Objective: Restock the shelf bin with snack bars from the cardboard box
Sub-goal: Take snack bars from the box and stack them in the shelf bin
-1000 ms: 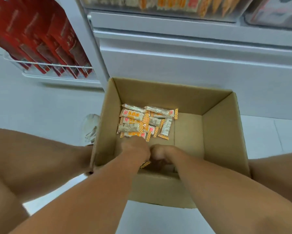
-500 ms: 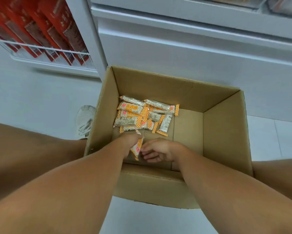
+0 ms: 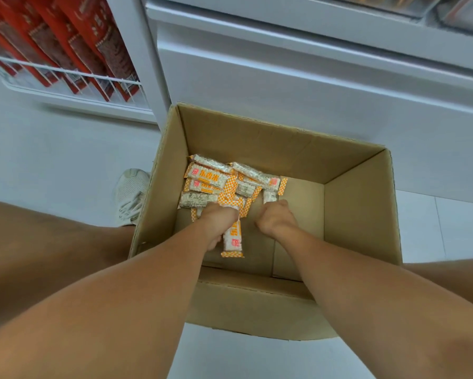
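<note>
Both hands are down inside the cardboard box (image 3: 358, 214), so this looks like the gathering step, not the stocking one yet. The left hand (image 3: 216, 224) has its fingers curled round one snack bar (image 3: 233, 239), which sticks out back toward the wrist, with the loose pile of snack bars (image 3: 216, 184) lying just past the knuckles on the far left of the box floor. The right hand (image 3: 275, 218) is curled too, knuckles up, right at the near edge of the pile and touching or almost touching a bar (image 3: 270, 196) just beyond its fingertips. Honestly can't tell if it's actually pinching that one or only closing on it, since the fingers are hidden under the hand.

The shelf bin (image 3: 388, 4) with more orange wrappers is barely visible way up beyond the box, well apart from both hands.

My guess for next: the right hand needs to get a proper hold on a bar or two, then both hands lift clear of the box walls and go up to the bin. The wrappers look slippery and crinkly, so a firm pinch would help.
</note>
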Tool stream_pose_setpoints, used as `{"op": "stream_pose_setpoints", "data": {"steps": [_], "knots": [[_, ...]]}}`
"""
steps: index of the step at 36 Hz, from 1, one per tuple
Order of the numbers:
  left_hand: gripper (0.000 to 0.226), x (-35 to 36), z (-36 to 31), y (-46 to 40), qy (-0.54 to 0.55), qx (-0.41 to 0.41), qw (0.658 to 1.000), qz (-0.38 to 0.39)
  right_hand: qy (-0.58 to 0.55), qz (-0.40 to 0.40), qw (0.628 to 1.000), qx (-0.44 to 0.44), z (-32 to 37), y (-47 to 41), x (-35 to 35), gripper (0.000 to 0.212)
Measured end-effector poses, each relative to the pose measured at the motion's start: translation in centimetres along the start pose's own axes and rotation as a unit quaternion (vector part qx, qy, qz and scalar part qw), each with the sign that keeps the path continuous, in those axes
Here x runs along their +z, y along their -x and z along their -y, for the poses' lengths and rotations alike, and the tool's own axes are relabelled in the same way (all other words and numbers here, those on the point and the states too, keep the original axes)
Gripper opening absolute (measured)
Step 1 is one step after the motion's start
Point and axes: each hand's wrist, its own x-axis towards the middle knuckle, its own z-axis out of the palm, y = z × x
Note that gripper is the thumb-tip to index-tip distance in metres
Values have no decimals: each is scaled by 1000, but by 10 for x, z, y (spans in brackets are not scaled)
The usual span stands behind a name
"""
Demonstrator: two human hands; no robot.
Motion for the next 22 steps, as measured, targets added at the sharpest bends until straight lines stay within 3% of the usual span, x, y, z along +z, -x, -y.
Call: {"op": "stream_pose_setpoints", "data": {"steps": [3,6,8,10,12,15,17,19,22], "knots": [[22,-1,-6,1,17,-9,1000,-19,-59,-23,997,53,-18,6,-1,32],[35,4,-10,-2,32,-18,999,-25,-116,-15,989,89,-45,6,-2,16],[31,9,-10,-6,40,-33,998,-32,-180,3,979,98,-58,6,-4,31],[8,14,-8,-6,40,-33,998,-31,-235,12,967,93,-62,6,-6,54],[12,17,-4,-8,52,-19,998,-30,-264,27,959,95,-57,6,-6,68],[10,17,1,-13,58,-33,997,-27,-247,76,961,99,-38,9,-4,62],[22,16,2,-13,55,-48,997,-17,-190,82,975,85,-24,12,4,63],[49,13,5,-17,55,-52,997,-6,-123,77,987,67,-12,14,15,66],[93,9,15,-38,58,-60,997,-3,-59,72,994,65,-1,17,24,52]]}}
